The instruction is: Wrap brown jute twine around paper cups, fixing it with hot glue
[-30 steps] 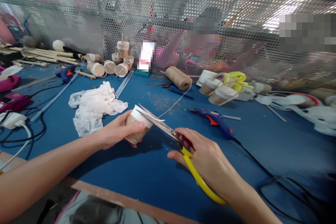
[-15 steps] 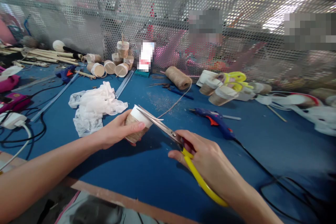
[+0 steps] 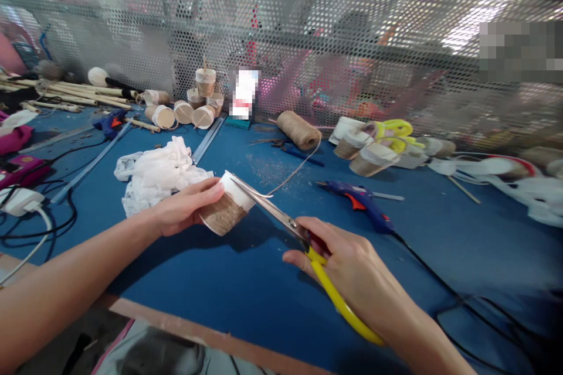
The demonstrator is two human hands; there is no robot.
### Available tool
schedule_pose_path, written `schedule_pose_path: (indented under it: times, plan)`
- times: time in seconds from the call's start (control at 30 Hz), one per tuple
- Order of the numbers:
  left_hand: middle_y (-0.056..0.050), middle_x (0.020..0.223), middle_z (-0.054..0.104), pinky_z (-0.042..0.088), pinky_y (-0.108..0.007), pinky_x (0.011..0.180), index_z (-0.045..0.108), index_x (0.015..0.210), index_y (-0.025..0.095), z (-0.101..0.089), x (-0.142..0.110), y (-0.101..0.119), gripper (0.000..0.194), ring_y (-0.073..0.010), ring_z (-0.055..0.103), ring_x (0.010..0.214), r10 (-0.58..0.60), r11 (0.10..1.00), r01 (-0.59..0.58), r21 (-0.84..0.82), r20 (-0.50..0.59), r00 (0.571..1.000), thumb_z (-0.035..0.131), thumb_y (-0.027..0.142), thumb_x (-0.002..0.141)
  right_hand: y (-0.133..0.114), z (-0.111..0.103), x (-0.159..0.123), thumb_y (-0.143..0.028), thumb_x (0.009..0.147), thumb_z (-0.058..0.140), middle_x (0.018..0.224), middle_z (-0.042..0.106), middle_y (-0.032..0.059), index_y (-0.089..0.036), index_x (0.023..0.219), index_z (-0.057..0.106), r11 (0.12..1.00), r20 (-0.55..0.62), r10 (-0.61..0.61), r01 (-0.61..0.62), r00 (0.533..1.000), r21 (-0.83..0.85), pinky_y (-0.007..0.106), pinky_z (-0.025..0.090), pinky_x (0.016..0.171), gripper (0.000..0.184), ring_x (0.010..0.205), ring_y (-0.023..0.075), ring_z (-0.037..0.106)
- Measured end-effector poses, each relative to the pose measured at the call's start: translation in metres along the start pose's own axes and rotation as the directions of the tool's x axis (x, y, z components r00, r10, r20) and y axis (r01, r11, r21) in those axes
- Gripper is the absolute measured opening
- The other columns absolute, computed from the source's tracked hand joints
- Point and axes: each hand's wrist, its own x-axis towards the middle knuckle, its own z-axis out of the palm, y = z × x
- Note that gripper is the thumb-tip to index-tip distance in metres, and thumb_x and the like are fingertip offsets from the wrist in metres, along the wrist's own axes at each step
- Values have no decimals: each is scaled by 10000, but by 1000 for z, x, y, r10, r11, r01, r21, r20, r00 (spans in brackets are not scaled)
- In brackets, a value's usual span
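My left hand point(image 3: 187, 205) is closed round a white paper cup point(image 3: 235, 192) whose lower part is wrapped in brown twine. The cup tilts above the blue table. In my right hand point(image 3: 338, 263) are scissors point(image 3: 281, 218) with yellow handles. Their blades lie along the cup's white rim, and a thin white strip curls off beside them. Beyond the blades a strand runs back to a twine spool point(image 3: 298, 130) lying on its side. White lace fabric point(image 3: 162, 173) is heaped behind my left hand.
A blue glue gun point(image 3: 356, 199) lies right of the scissors, its cable trailing to the front right. Twine-wrapped cups point(image 3: 204, 117) stand at the back; more cups point(image 3: 373, 158) lie at the right. A second glue gun point(image 3: 109, 123), sticks point(image 3: 70, 94) and cables are at the left.
My left hand has shifted slightly left and turned the cup, so more of the twine wrap shows. The scissors have stayed nearly in place at the rim.
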Motion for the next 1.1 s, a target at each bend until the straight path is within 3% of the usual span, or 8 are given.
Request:
schedule_pose_path:
  times: [0.17,0.37,0.47,0.7,1.1]
  plan:
    - [-91,850,623,502,-330,556,536,961,144,2,2,-1,534,-198,617,653,-55,996,64,-68,127,990,678,522,611,3,2,0,-548,733,554,642,539,-13,-201,870,528,1000,2,-29,29,1000,9,222,409,498,375,509,107,477]
    - [-48,764,592,484,-287,527,504,997,158,9,0,-3,505,-173,598,634,-26,998,25,59,11,1000,656,496,654,7,8,1,-526,651,649,801,568,35,-201,917,507,999,36,-23,21,999,50,283,458,613,443,656,157,540]
    - [-38,802,588,468,-267,556,495,1044,167,12,0,-7,474,-147,586,643,2,996,-4,86,18,1000,654,437,687,5,8,2,-489,654,667,835,553,38,-199,942,491,996,73,-3,-3,997,86,310,464,659,445,712,170,547]
    - [-30,838,587,432,-276,664,480,1119,170,16,-1,-11,457,-140,562,722,90,985,-88,150,-2,996,630,365,733,1,6,2,-519,700,608,756,550,24,-196,901,506,999,60,17,-19,998,27,288,436,579,394,623,154,527]
    - [-30,830,582,417,-283,657,455,1156,172,15,0,-11,493,-132,546,692,102,982,-100,161,-4,995,624,365,734,1,6,2,-507,747,565,717,570,15,-201,882,533,999,53,30,-32,998,41,258,430,552,336,573,132,513]
